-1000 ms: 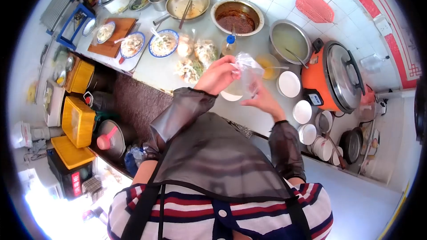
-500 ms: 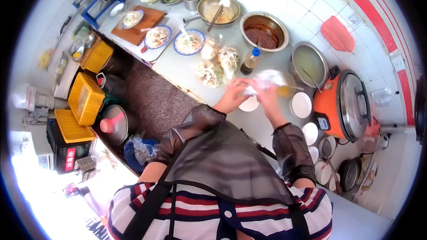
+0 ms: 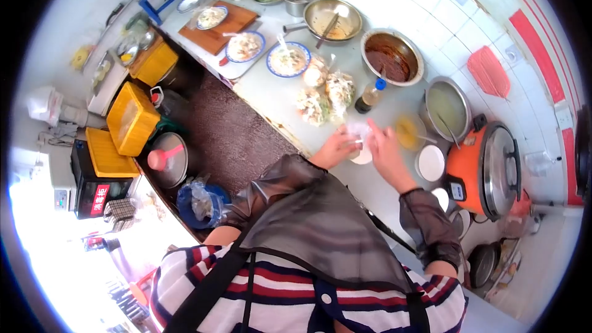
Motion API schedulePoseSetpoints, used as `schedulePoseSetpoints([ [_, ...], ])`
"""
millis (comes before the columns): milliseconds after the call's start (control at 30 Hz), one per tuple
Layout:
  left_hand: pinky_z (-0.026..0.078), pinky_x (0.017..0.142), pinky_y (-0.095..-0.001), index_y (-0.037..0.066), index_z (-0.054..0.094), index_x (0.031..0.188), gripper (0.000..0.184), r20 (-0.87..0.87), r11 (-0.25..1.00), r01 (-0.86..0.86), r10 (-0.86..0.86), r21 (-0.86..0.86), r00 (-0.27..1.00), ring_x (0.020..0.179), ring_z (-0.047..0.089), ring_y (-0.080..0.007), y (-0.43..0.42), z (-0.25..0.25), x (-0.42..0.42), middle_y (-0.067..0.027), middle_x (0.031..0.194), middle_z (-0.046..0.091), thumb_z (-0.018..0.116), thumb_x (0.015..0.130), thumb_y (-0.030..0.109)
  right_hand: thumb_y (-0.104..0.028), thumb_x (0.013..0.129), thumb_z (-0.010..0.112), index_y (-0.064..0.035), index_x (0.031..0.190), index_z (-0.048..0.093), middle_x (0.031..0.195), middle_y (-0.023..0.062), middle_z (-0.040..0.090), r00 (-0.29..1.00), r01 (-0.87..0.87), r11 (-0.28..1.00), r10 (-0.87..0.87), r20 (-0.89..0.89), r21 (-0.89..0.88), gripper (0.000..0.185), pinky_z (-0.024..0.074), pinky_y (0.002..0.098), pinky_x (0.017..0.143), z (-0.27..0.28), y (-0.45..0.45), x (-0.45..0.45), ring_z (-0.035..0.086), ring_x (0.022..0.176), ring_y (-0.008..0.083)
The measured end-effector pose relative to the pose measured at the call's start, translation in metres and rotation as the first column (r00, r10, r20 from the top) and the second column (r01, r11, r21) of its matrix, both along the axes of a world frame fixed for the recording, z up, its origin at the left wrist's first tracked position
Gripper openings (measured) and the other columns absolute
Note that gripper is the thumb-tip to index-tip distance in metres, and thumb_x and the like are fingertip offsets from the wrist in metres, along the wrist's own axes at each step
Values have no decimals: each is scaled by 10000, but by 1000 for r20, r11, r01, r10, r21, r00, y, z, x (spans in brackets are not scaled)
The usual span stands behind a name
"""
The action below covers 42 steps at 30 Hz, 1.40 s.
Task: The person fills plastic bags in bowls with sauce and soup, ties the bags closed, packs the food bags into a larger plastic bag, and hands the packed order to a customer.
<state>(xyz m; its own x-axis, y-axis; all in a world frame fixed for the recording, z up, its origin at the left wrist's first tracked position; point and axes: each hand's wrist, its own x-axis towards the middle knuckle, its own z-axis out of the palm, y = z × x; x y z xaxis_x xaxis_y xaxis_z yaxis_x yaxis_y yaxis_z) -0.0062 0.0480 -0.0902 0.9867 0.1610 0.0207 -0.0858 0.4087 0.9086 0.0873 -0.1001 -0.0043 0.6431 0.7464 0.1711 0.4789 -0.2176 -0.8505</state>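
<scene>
A clear plastic bag [image 3: 357,129] is bunched between my hands over the counter. My left hand [image 3: 336,148] is closed on the bag's left side, fingers curled. My right hand [image 3: 387,153] pinches the other side, its index finger pointing up. Just beyond them stand filled clear bags of shredded food, one bag [image 3: 313,106] at the left and another bag [image 3: 340,94] beside it. A blue-capped bottle of dark liquid [image 3: 368,98] stands behind the hands. Partly hidden below them is a white bowl [image 3: 364,156].
Rightward are a bowl of yellow liquid [image 3: 407,132], a white bowl [image 3: 430,163], a steel pot with a ladle [image 3: 445,109] and an orange cooker [image 3: 472,163]. A basin of red-brown sauce [image 3: 390,57] and a pan [image 3: 333,20] stand behind. Blue-rimmed plates of food [image 3: 288,60] sit leftward.
The plastic bag has come down from above my right hand to between both hands and looks more bunched. The view has shifted, so the counter things appear further right.
</scene>
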Motion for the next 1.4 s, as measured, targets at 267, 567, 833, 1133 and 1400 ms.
schedulePoseSetpoints([
  [267,367,960,-335,49,650,996,176,185,927,-198,144,318,972,1134,440,-232,8,1,-6,-101,1188,445,616,825,61,-137,887,549,28,1144,544,938,124,609,988,-55,998,56,-142,11,305,428,312,699,7,19,-1,563,780,196],
  [567,328,983,-367,90,693,920,157,164,811,-372,335,451,928,1120,450,-247,16,6,-12,-83,1171,496,703,767,123,-99,878,549,21,1220,493,818,103,587,994,-93,996,94,-53,9,367,408,315,667,12,35,-7,537,729,186],
  [833,287,1008,-382,116,717,890,151,178,683,-395,367,615,913,1154,422,-245,29,3,-16,-81,1158,526,708,742,88,-189,879,590,-10,1230,500,714,47,533,987,-121,986,107,120,113,404,423,279,657,-14,55,6,515,686,155],
  [1133,420,815,-311,68,710,841,130,225,434,-428,445,793,867,960,528,-220,34,22,-24,-76,990,570,713,714,38,-149,918,530,-31,1264,499,786,1,596,978,-110,971,144,-151,214,367,418,237,657,-25,56,8,509,696,67],
  [1400,456,763,-261,13,678,838,100,5,934,-341,343,105,939,797,577,-147,55,62,-25,-52,843,616,665,752,-36,-69,864,584,-42,1027,554,769,37,589,572,117,954,164,-803,278,168,420,253,596,-29,62,-42,526,659,102],
])
